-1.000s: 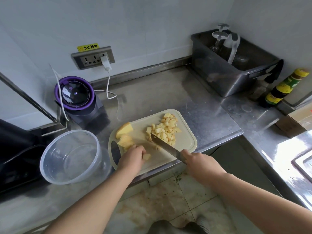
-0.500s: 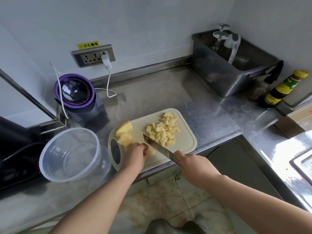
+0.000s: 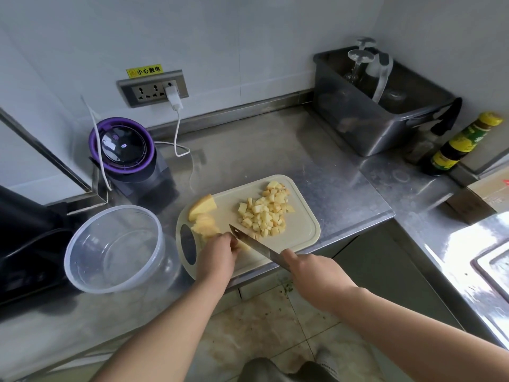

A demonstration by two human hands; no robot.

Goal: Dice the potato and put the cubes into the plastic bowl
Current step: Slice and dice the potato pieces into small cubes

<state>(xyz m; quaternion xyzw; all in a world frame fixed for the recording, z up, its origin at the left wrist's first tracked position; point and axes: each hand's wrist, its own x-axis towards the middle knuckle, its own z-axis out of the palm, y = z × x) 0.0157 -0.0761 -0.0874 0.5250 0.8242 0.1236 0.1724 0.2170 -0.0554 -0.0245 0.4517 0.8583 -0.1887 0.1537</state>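
Cubes [image 3: 264, 213] heaped on board [image 3: 303, 230]; bowl [image 3: 82, 266] unfilled; left hand [image 3: 217, 253] pins potato strip [image 3: 243, 246], right hand [image 3: 311, 270] grips knife [image 3: 253, 242]; wedges [image 3: 202, 206] remain uncut.

Free counter [image 3: 261, 155] behind board [image 3: 305, 230]; plastic bowl [image 3: 80, 274] left.

White wall [image 3: 248, 37] plain, meets side wall [image 3: 446, 31] in corner at rt. Stainless worktop [image 3: 261, 150] L-shaped, scuffed, w/ steel upstand [image 3: 234, 113] along back wall. Socket strip [image 3: 148, 89] above it, yellow warning label [image 3: 144, 70] on top, white plug [image 3: 173, 96] in rt outlet. Grey cabinet fronts [image 3: 385, 271] under worktop. Floor [image 3: 261, 326] beige tiles, stained. Sink [image 3: 493, 267] edge far rt, bright glare on steel beside it.
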